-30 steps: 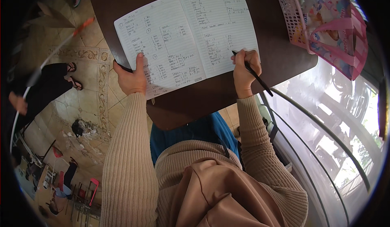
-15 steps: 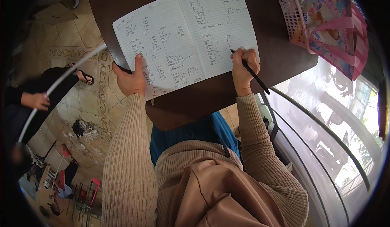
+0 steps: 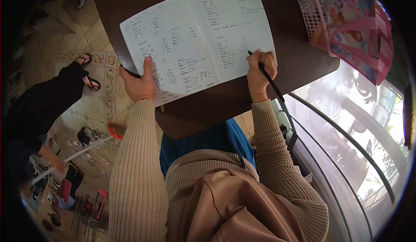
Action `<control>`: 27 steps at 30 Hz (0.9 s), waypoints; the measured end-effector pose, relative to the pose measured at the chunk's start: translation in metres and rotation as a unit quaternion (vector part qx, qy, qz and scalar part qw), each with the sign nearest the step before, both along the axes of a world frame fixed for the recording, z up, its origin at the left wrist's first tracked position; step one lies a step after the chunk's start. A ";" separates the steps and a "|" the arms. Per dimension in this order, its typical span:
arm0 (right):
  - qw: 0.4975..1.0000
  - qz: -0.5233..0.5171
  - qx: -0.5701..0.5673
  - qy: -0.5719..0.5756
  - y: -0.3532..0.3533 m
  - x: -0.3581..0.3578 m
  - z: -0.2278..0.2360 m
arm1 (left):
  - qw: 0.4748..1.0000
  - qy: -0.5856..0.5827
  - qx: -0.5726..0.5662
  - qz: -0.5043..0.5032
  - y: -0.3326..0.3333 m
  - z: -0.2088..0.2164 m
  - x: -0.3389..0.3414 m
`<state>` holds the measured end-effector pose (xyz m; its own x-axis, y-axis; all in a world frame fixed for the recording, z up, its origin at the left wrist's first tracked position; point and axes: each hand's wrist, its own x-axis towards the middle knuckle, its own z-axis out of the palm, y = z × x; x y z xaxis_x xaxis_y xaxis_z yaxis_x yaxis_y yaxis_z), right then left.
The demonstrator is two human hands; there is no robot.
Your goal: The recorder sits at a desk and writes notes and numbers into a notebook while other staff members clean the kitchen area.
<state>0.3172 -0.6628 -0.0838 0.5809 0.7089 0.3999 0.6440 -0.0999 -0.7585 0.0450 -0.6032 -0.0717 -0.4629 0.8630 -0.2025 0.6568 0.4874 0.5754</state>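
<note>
An open lined notebook with handwriting on both pages lies on a dark brown table. My left hand grips its lower left edge, thumb on the page and the other fingers mostly hidden at the edge. Closed around a black pen, my right hand rests on the right page. The pen's tip touches or nearly touches the paper beside a column of writing; its back end slants toward me.
The table ends just before my lap. A pink plastic basket and a pink-handled bag stand at the far right. At left, a person in dark clothes holds a pale long-handled tool over tiles with scattered debris.
My right hand has shifted very slightly, with the pen tip a little to the right. The other person's pole has swung down toward the debris, showing an orange-red end. My left hand stays put.
</note>
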 end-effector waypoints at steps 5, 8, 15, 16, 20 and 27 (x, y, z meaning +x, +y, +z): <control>0.999 -0.003 0.001 -0.032 0.000 -0.001 0.001 | 1.000 0.006 0.007 -0.003 0.000 0.000 0.000; 1.000 -0.013 0.000 0.022 0.001 -0.003 0.002 | 1.000 -0.006 0.004 0.000 -0.001 0.000 -0.001; 0.982 -0.012 0.025 0.186 0.000 -0.005 0.015 | 1.000 -0.006 -0.025 0.004 0.001 0.004 -0.001; 0.956 -0.017 0.041 0.291 0.000 -0.007 0.019 | 1.000 -0.008 -0.016 0.004 0.000 0.001 -0.003; 0.971 0.022 -0.009 0.238 -0.004 -0.008 0.024 | 1.000 -0.024 -0.007 -0.007 0.000 0.003 -0.001; 0.978 0.030 0.041 0.203 -0.008 -0.005 0.002 | 1.000 -0.016 0.012 -0.009 -0.001 -0.001 -0.002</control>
